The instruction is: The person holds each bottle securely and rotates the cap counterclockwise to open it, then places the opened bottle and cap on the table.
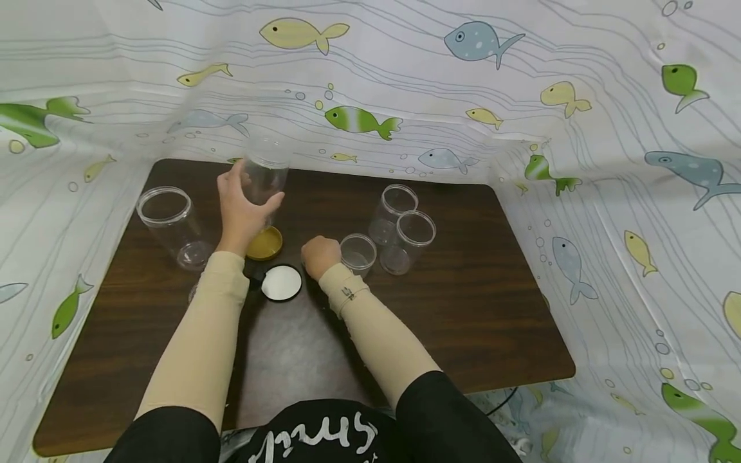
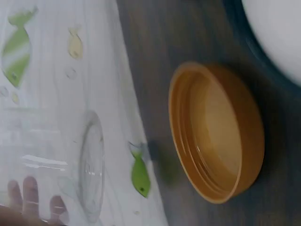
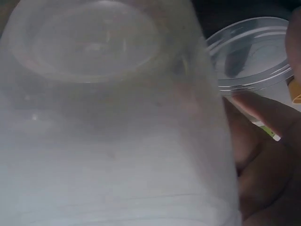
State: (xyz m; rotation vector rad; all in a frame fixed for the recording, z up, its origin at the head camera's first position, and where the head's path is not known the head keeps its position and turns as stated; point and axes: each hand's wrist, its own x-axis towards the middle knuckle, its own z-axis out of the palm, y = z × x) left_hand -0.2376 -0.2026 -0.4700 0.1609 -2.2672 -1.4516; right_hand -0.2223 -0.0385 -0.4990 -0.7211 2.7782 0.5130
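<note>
My left hand (image 1: 246, 209) grips a clear plastic jar (image 1: 267, 177) above the far part of the table, thumb and fingers around its side. In the left wrist view, fingertips (image 2: 30, 195) show through the clear wall. Below the jar lies a yellow screw lid (image 1: 264, 244) with its threaded inside showing. Close to it is a white disc with a black rim (image 1: 281, 283). My right hand (image 1: 320, 256) is curled beside a short clear jar (image 1: 357, 253), with nothing visible in it. This jar (image 3: 113, 122) fills most of the right wrist view.
Two clear jars (image 1: 398, 199) (image 1: 408, 243) stand together right of the right hand. A tall clear jar (image 1: 168, 222) stands at the left. Behind the dark brown table (image 1: 463, 308) hangs a white fish-patterned cloth (image 1: 405, 83).
</note>
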